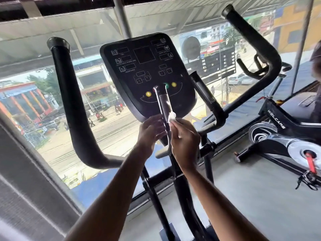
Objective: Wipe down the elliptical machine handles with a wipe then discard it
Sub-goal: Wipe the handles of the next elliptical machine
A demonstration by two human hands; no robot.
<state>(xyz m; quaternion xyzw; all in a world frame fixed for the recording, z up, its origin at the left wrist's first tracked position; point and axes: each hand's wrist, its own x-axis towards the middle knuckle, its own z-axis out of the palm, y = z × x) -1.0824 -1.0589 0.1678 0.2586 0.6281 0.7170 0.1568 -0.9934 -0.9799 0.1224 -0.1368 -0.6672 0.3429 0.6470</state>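
A big window [43,94] fills the wall in front of me, and the elliptical machine [184,197] stands close before its glass. The two long black handles rise at both sides: the left handle [69,94] bends up near the window frame and the right handle [260,42] goes up high, with free space between them where my arms reach in. At the right, an exercise bike [281,134] stands on the grey floor [251,197], apart from the machine, with bare floor between them. The dark console [147,73] sits in the middle, tilted to me. Before it stands a short grip [164,105] with a shiny silver plate. My right hand [184,141] pinches the wipe [172,117], a small, white, crumpled piece, against the right side of this grip, just under the console edge. My left hand [152,129] is at the grip's left side, but it is blurred and I cannot tell if it holds the grip.
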